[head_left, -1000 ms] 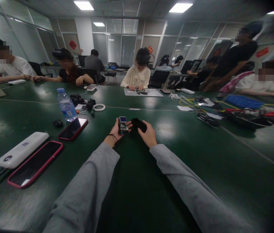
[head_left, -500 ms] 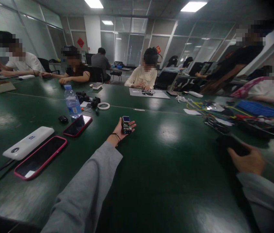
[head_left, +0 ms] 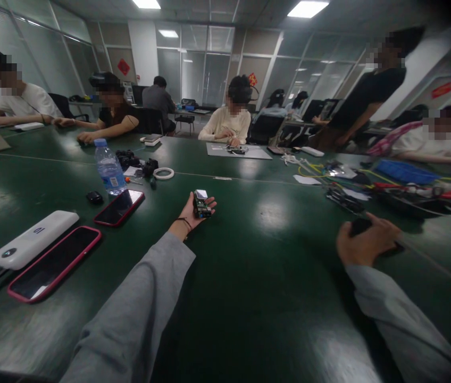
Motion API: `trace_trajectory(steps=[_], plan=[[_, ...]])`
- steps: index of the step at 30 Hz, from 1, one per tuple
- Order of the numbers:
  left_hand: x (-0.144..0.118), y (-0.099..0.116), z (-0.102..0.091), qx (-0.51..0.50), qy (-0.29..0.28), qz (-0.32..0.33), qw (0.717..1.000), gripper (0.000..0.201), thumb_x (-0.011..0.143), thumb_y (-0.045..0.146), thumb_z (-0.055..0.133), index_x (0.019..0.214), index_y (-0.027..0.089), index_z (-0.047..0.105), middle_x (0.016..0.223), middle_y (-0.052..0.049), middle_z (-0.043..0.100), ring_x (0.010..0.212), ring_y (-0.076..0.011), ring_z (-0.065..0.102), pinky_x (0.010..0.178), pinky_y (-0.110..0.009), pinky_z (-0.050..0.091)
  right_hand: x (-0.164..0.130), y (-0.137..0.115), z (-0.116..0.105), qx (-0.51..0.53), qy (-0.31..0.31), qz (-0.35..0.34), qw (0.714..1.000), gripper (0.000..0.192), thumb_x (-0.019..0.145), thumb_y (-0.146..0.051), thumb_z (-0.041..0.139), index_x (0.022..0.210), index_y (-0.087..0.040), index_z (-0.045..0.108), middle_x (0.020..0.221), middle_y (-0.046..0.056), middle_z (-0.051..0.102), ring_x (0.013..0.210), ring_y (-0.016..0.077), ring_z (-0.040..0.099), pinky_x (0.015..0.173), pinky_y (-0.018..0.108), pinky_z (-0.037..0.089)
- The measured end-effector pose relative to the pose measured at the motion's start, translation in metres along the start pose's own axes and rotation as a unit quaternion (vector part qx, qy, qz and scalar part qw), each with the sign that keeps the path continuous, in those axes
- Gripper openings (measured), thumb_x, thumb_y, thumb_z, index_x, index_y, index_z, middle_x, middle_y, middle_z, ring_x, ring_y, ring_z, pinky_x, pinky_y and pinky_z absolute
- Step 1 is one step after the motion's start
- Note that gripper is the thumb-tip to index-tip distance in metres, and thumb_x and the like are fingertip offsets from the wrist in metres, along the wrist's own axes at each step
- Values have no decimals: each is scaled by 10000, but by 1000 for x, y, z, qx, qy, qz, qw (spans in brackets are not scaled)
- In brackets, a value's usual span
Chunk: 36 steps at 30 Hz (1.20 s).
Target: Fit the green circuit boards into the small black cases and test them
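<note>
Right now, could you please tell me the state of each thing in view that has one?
Left hand: palm up, small circuit module resting in it.
Right hand: closed around a black object.
Water bottle: upright, capped.
Nearer red-cased phone: flat, screen dark.
Farther red-cased phone: flat, screen dark.
White power bank: lying flat.
Tape roll: lying flat.

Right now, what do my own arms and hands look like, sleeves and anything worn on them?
Both arms wear loose, light grey, soft fabric sleeves reaching the wrists. The left hand is bare, with a thin dark band around its wrist. The right hand is bare too; no ring, watch or glove shows.
</note>
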<state>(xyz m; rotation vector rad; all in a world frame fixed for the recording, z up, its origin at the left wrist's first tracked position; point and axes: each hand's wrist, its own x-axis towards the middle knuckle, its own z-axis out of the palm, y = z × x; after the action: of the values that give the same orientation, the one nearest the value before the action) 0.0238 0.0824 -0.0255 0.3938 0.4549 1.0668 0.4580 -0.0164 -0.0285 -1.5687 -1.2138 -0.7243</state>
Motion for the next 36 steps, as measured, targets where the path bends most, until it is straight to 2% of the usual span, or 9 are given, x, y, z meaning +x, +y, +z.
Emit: trace_trajectory(steps=[5,8,12,19,23,26,28,33,36], plan=[[2,-1,-2,3,17,6,1000,524,861,577,333,1104,163,543,1041,-126,649,940,-238,628,749,-378,509,-39,-152,22,87,-139,-98,982,472,860,-405,408,1265,-165,445,1224,144,450,1185,273,383,982,493,307],[-2,-1,1,-1,30,4,1000,546,858,575,350,1104,132,555,947,-122,668,827,-207,645,691,-323,516,-64,-244,27,206,-283,-185,918,422,910,-326,332,1319,-250,407,1309,59,443,1248,219,361,1043,437,275],[-11,-1,6,-13,43,-18,999,552,853,562,389,1114,107,564,797,-84,667,688,-139,627,556,-213,483,-76,-305,48,296,-364,-228,853,395,931,-320,309,1299,-318,452,1391,-30,382,1320,193,285,1094,414,230],[-21,1,16,-13,73,18,997,517,826,603,394,1003,157,586,686,-51,623,742,-185,634,725,-307,501,-75,-289,94,379,-346,-61,856,452,950,-394,226,1318,-233,432,1326,34,461,1217,165,433,1048,368,333],[-30,2,31,7,-9,20,1000,449,852,545,404,1020,171,587,785,-61,648,841,-190,629,824,-322,476,-79,-280,105,401,-344,45,848,578,875,-504,403,1357,-187,356,1277,87,495,1154,188,490,1017,374,367],[-36,2,45,24,-73,11,997,440,867,514,401,1078,168,572,929,-83,654,924,-193,610,869,-315,453,-82,-276,114,387,-304,75,867,787,703,-523,627,1325,-112,375,1293,154,453,1204,239,432,1036,396,335],[-38,1,49,37,-91,0,995,432,870,502,405,1108,179,562,1040,-87,636,1001,-201,585,881,-319,445,-80,-271,119,384,-287,122,869,769,660,-506,657,1275,-104,428,1251,161,485,1167,250,459,1013,408,356],[-34,-7,32,106,-41,-28,993,392,847,476,472,1108,198,562,1273,-93,521,1207,-233,460,926,-338,424,-52,-233,124,389,-238,263,850,545,748,-491,545,1149,-121,554,1026,119,617,917,223,587,817,390,479],[-28,-6,12,82,-18,-41,996,304,864,372,476,1066,155,541,1221,-151,541,1143,-251,524,912,-372,444,-21,-183,112,333,-180,290,879,483,764,-426,562,1115,-94,588,967,126,631,799,189,597,697,330,489]])
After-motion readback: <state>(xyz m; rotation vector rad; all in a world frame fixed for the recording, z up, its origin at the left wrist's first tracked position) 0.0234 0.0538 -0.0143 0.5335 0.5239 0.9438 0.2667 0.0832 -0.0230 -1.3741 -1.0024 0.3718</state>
